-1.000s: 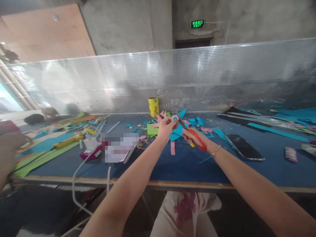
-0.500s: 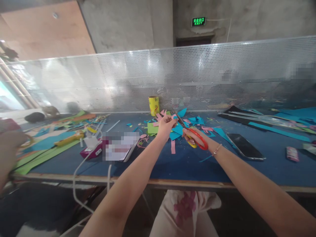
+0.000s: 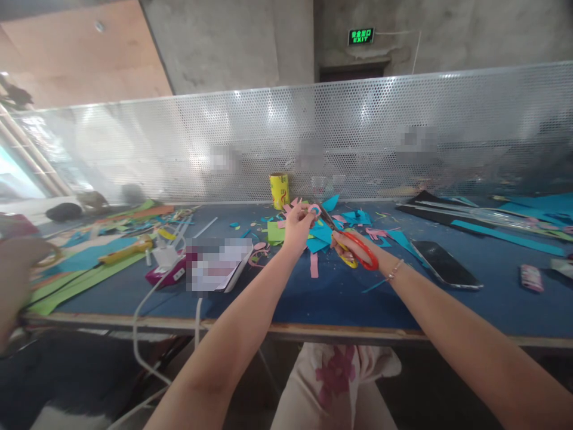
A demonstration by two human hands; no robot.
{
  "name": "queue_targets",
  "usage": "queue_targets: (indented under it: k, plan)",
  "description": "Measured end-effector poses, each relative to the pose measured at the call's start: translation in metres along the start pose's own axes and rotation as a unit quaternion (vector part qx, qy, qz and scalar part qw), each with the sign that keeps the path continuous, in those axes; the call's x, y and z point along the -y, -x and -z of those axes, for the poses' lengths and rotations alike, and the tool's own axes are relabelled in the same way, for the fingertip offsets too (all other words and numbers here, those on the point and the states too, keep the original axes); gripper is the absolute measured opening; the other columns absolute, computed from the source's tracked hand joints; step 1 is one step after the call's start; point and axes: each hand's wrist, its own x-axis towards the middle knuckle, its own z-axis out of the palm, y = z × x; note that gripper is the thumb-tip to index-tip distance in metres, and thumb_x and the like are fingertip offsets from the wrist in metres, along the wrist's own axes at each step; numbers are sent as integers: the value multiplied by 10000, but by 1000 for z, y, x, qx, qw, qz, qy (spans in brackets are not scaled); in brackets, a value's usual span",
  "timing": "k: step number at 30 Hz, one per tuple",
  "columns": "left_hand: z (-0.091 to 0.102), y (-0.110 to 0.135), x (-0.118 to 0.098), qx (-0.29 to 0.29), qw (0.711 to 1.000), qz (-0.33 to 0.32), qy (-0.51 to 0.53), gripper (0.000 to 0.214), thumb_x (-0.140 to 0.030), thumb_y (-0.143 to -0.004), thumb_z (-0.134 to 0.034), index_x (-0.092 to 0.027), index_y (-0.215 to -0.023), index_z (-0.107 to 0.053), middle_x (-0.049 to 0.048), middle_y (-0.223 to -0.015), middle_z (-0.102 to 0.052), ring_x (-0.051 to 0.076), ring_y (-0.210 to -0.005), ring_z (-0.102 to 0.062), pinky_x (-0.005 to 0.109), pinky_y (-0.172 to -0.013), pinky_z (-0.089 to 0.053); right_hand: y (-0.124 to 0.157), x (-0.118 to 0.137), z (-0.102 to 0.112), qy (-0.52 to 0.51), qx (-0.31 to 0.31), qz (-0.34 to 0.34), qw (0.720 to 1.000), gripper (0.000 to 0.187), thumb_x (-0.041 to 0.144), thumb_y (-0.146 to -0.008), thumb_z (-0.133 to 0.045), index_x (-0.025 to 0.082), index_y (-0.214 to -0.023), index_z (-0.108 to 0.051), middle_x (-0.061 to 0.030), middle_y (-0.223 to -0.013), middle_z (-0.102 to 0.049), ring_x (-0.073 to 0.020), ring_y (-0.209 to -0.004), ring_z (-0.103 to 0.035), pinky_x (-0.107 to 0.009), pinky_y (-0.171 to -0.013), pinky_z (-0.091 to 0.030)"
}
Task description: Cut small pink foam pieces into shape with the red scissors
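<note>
- Since a second ago, both of my hands are staying over the far middle of the table. Only my left hand is shifting a touch to the left, and it is turning the pink piece a little.
- I am pinching that pink piece between the thumb and fingertips of my left hand. I am holding it up above the scraps, clear of the table.
- My right hand is clenching the red handles of the scissors, and the blades are pointing up and left at the pink piece. The tips are reaching it or sitting just beside it. How far the blades are gaping is too small to tell.
- So slight a change is telling me, as I judge it, that the cutting is going on in small bites, with the piece being turned to meet the blades.
- Teal scraps, a pink strip and a green sheet are lying under my hands.
- A yellow can is standing farther back, and a phone is lying to the right.
- Another person's hand is showing at the left edge.
</note>
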Motion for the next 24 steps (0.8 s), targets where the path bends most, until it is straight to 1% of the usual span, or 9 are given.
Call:
queue_targets:
  k: [5,9,14,24]
  plan:
    - [2,-2,-1,-16,998,-38,-46,166,-142,-679,-583,-191,-821,-512,-65,-499,-499,71,-469,-468,198,-483,-356,1,2,0,12,11,9,1000,438,589,-734,-533,152,-699,-523,39,-478,-464,-43,-351,-346,-197,-342,-290]
    - [2,-2,-2,3,998,-44,-54,98,-174,-707,-575,-179,-792,-528,-45,-526,-524,69,-481,-480,202,-499,-382,2,3,0,16,12,6,1000,451,602,-724,-537,152,-702,-519,38,-477,-464,-45,-347,-344,-200,-337,-292]
    - [1,-1,0,26,997,-43,-64,100,-176,-711,-580,-182,-806,-548,-50,-527,-522,77,-505,-511,208,-524,-415,2,2,1,8,25,5,1000,443,600,-747,-512,157,-725,-518,37,-494,-472,-48,-351,-345,-203,-333,-294]
    - [1,-1,-3,25,997,-45,-63,98,-203,-715,-604,-182,-809,-581,-57,-497,-489,70,-468,-452,206,-490,-363,4,4,1,3,24,2,1000,453,608,-732,-519,157,-698,-535,41,-487,-452,-48,-351,-339,-208,-330,-292]
